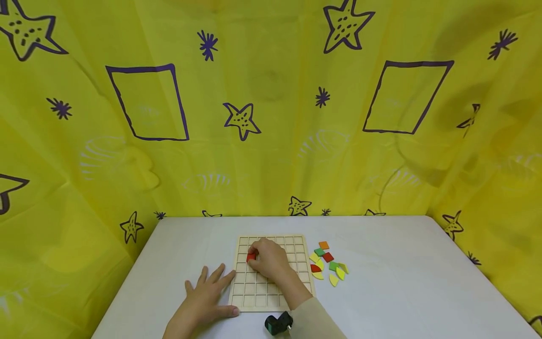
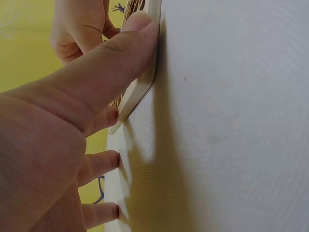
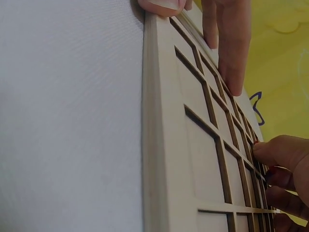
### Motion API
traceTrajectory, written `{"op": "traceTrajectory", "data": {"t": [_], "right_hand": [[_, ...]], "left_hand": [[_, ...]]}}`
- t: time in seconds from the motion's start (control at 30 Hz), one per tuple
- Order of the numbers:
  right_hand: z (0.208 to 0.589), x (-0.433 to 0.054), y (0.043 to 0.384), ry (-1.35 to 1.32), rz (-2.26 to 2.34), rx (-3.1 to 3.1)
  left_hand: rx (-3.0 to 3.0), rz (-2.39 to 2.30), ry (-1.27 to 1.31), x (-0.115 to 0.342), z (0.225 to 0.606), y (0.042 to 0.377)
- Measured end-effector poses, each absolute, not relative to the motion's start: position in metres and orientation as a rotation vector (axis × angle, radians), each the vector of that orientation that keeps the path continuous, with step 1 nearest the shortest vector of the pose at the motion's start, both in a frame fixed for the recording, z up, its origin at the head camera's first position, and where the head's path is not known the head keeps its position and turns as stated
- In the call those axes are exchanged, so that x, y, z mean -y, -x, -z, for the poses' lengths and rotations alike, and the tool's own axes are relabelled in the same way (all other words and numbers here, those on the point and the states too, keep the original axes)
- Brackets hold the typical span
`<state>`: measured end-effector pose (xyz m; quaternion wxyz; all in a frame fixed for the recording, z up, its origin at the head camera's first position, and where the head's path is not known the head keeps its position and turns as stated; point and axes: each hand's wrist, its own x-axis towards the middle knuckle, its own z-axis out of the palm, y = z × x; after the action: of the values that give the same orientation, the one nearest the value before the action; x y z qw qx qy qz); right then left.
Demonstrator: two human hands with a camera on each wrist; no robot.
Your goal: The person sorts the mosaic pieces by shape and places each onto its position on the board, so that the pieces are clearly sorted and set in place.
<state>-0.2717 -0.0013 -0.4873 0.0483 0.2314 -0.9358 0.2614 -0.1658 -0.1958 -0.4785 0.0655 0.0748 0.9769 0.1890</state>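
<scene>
A pale wooden board (image 1: 271,310) with a grid of square recesses lies flat on the table. Over its upper left part, my right hand (image 1: 273,260) pinches a red tile (image 1: 251,257) between thumb and fingertips, close over the grid; the fingers hide part of the tile. My left hand (image 1: 206,297) has its fingers spread at the board's left side. In the left wrist view its thumb (image 2: 108,70) presses the board's near corner, and one fingertip touches the side edge. The right wrist view shows the recesses (image 3: 205,159) nearest the camera holding no tiles.
Right of the board lie several loose pieces: an orange square (image 1: 323,245), red squares like this one (image 1: 328,257), green ones (image 1: 319,252) and yellow curved pieces (image 1: 333,280). A small black object (image 1: 278,324) appears by the right sleeve. A yellow curtain (image 1: 271,165) hangs behind the white table (image 1: 402,282).
</scene>
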Motion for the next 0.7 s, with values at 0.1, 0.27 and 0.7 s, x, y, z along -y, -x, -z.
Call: {"op": "traceTrajectory", "data": {"t": [0.1,0.27,0.7], "right_hand": [[0.4884,0.002,0.2727,-0.694,-0.799,2.854],[0.4888,0.0028,0.2732,-0.696,-0.81,2.85],[0.4905,0.0021,0.2728,-0.683,-0.79,2.839]], "left_hand": [[-2.946,-0.573,-0.221,0.1957,0.4781,0.1657],[-2.947,-0.573,-0.219,0.1953,0.479,0.1666],[-2.953,-0.576,-0.216,0.1968,0.4849,0.1671]]}}
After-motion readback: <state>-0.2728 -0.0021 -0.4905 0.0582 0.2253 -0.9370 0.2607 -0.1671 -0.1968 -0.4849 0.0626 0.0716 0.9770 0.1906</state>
